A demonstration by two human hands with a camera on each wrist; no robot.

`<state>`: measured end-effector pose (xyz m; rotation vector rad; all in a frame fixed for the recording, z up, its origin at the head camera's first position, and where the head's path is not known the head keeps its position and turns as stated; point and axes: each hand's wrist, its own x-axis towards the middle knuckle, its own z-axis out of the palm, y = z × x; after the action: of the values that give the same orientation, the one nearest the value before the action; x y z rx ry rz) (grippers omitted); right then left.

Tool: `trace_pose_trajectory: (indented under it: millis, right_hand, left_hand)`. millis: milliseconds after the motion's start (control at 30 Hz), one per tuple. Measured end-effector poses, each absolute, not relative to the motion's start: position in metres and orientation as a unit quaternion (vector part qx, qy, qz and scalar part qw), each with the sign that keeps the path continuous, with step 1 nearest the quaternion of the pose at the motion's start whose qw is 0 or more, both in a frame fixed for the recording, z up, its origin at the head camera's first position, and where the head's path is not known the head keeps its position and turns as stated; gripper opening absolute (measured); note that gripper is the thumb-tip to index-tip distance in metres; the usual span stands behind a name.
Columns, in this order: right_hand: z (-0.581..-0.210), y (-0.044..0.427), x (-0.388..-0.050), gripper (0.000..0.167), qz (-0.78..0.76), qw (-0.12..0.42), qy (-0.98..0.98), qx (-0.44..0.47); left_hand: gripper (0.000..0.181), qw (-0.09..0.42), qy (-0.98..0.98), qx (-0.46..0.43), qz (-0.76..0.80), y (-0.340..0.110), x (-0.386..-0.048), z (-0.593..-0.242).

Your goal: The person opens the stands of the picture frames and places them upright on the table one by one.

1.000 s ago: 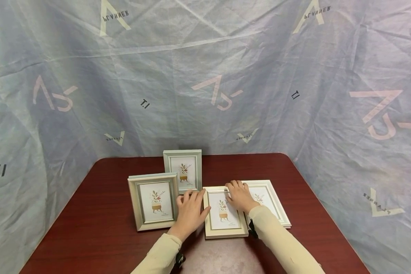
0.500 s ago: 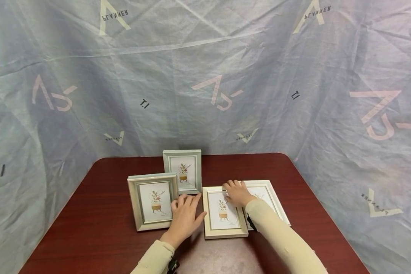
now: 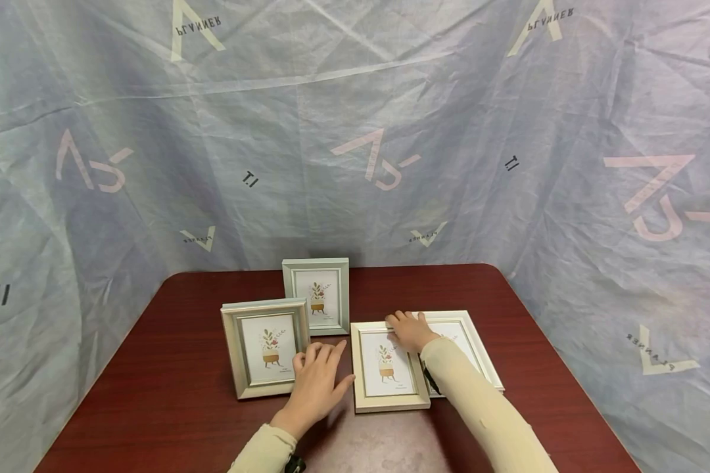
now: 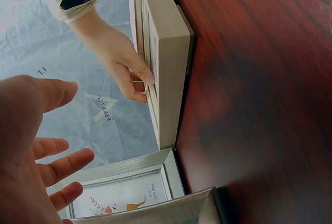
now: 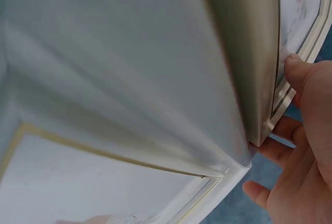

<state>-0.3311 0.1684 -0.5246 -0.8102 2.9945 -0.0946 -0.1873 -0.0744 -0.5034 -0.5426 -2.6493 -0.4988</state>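
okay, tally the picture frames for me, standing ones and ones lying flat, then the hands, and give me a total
Standing frames: 2
Flat frames: 2
Hands: 2
Total: 6

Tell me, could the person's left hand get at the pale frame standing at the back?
Probably yes: the left hand is open and empty, and the right edge of the back frame looks uncovered. The front standing frame hides only its lower left part.
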Motion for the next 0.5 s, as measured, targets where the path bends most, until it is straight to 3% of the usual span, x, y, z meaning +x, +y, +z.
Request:
trace_pose_trajectory:
  millis: [200, 500]
  right_hand:
    - [-0.5248, 0.1669, -0.3338, 0.022, -0.018, 0.017, 0.965, -0.262]
    - [-0.5224, 0.1654, -0.3334, 0.021, 0.01, 0.017, 0.966, -0.256]
  left_hand:
    - [0.061, 0.21, -0.941, -0.195, -0.182, -0.0743, -0.1876, -0.5044]
    - [0.062, 0.206, -0.942, -0.193, -0.18, -0.0723, -0.1876, -0.5056]
